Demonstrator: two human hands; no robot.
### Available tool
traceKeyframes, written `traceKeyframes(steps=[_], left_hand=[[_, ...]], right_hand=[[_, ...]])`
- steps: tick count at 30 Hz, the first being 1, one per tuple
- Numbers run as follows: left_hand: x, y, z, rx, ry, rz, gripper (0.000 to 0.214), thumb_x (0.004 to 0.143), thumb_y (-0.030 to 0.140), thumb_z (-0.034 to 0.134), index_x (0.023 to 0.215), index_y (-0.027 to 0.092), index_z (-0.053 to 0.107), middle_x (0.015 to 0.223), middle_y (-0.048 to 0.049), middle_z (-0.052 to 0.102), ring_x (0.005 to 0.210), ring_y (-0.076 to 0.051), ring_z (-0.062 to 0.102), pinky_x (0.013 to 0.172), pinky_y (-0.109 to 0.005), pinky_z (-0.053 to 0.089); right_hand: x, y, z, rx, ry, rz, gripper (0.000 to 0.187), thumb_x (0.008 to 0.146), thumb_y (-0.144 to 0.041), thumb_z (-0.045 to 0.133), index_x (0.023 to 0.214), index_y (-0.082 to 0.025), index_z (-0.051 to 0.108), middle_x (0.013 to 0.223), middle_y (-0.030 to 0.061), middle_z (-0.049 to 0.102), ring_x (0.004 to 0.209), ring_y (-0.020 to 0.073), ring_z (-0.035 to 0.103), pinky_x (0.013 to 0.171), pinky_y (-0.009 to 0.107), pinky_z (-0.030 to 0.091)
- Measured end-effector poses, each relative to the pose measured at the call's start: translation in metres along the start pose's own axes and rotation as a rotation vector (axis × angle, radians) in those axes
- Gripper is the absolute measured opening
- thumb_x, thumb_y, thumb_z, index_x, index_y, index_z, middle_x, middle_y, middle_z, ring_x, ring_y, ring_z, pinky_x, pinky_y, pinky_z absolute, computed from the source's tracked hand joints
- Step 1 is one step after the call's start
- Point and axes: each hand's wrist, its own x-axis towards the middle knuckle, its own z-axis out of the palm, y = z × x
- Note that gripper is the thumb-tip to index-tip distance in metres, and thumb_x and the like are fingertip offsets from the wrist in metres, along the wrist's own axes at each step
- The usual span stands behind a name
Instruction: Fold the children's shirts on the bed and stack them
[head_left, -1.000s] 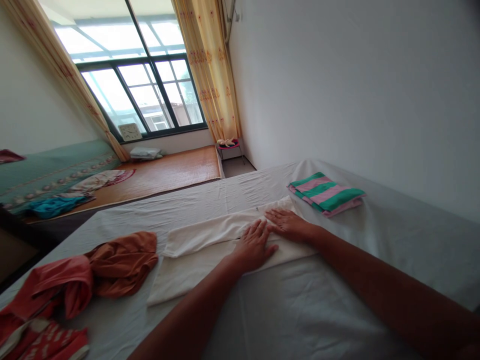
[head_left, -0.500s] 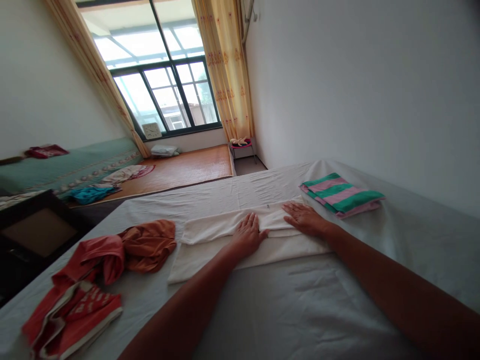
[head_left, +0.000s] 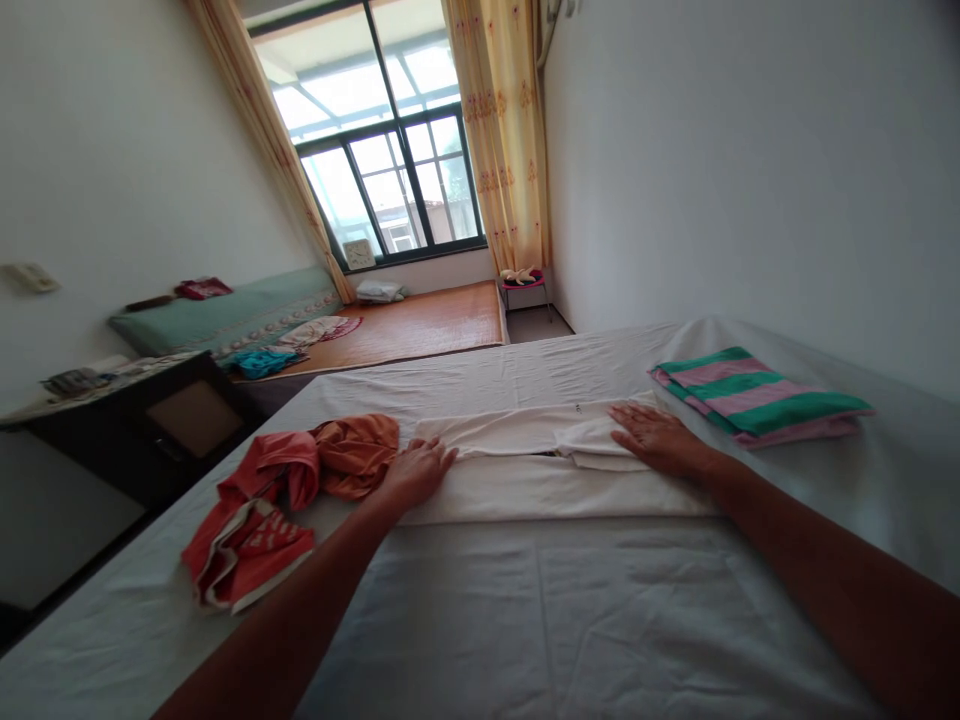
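Observation:
A white garment, folded into a long strip, lies across the pale bed sheet. My left hand rests open on its left end, fingers stretched out. Flat on the right end is my right hand, also open with the fingers extended. Between the hands the upper layer is wrinkled, with a small dark patch showing in a gap at its middle. Left of my left hand lie a crumpled orange-brown cloth and a red garment with white lettering. Beyond my right hand is a folded green-and-pink striped cloth.
A dark cabinet with things on top stands left of the bed. Farther back is a low platform with a brown mat, holding a teal cloth. A small stool stands by the curtain, and a white wall runs along the right.
My left hand has slid left along the white garment to its end; the right hand stays near the right end. The upper layer is more rumpled. The view has turned left.

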Motion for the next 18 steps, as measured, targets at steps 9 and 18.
traceKeyframes(steps=[9,18], left_hand=[[0.004,-0.06,-0.003,-0.124,0.076,-0.245,0.035,0.081,0.04,0.054,0.1,0.012,0.059,0.095,-0.0114,0.067,0.088,-0.023,0.061,0.074,-0.028,0.043],[0.019,-0.049,-0.023,-0.324,-0.204,-0.285,0.029,0.068,0.043,0.063,0.063,0.015,0.06,0.052,-0.0012,0.055,0.051,-0.018,0.054,0.047,-0.025,0.036]], right_hand=[[0.001,0.001,0.004,-0.037,0.015,0.006,0.061,0.091,-0.052,0.026,0.139,-0.02,0.045,0.145,0.0063,0.042,0.135,0.0254,0.035,0.113,0.043,0.023],[-0.001,-0.003,-0.001,-0.056,0.024,0.016,0.06,0.091,-0.051,0.027,0.137,-0.019,0.048,0.143,0.0071,0.045,0.133,0.0259,0.038,0.111,0.044,0.027]])
